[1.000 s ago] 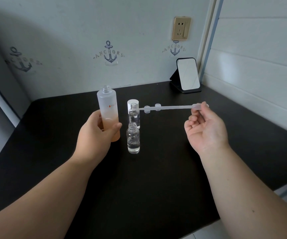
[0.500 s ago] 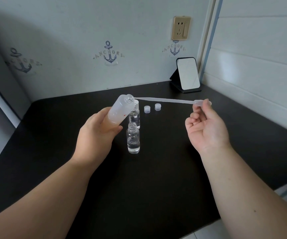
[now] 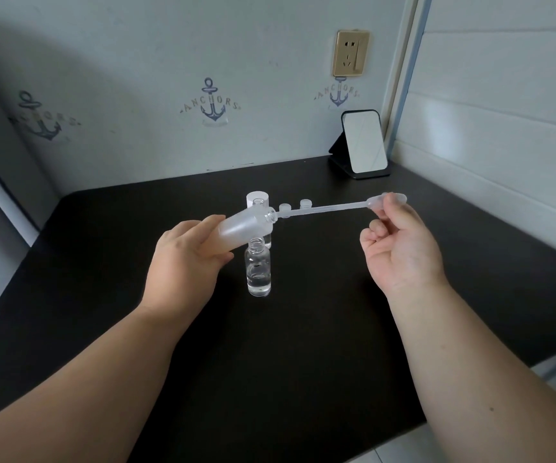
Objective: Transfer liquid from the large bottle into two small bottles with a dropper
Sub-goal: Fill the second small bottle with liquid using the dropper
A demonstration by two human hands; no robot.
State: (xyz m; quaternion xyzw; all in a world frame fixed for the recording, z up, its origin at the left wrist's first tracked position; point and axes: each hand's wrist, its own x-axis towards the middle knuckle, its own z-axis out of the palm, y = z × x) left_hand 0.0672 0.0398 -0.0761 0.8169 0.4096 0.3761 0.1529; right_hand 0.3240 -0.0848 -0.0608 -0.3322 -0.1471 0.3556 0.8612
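My left hand grips the large frosted bottle, tilted far over with its open mouth pointing right. My right hand pinches the bulb of a clear plastic dropper, held nearly level. The dropper's tip is at the large bottle's mouth. Below the large bottle a small clear bottle stands upright and uncapped, with a little clear liquid at its bottom. A second small bottle stands just behind it, mostly hidden by the large bottle.
On the black table, two small clear caps and a white cap sit behind the bottles. A small standing mirror is at the back right corner by the wall. The table's front edge runs at the lower right.
My left hand has lifted the large bottle from upright and tilted it over to the right. My right hand has brought the dropper's tip from the rear small bottle to the large bottle's mouth.
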